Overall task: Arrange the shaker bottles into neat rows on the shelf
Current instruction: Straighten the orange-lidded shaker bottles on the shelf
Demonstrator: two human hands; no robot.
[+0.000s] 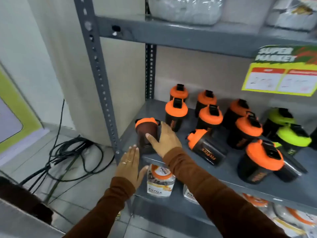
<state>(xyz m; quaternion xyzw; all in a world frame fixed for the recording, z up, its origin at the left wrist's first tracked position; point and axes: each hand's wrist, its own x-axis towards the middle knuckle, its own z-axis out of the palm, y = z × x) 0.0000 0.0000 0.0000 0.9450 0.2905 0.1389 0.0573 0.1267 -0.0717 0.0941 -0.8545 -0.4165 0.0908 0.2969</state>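
Right hand (164, 140) gripping orange-lidded shaker (146, 133) at shelf (197, 176) corner; left hand (129, 166) hovering open, empty. Shaker risking tipping off edge; tilted shaker (205, 148) crowding row.

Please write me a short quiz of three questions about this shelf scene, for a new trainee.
1. True or false: the right hand grips an orange-lidded shaker bottle at the shelf's left end.
2. What lid colour do the two bottles at the far right have?
3. The bottle nearest the right hand's wrist is: A) upright B) lying on its side.

Key: 1 true; 2 neon yellow-green; 3 B.
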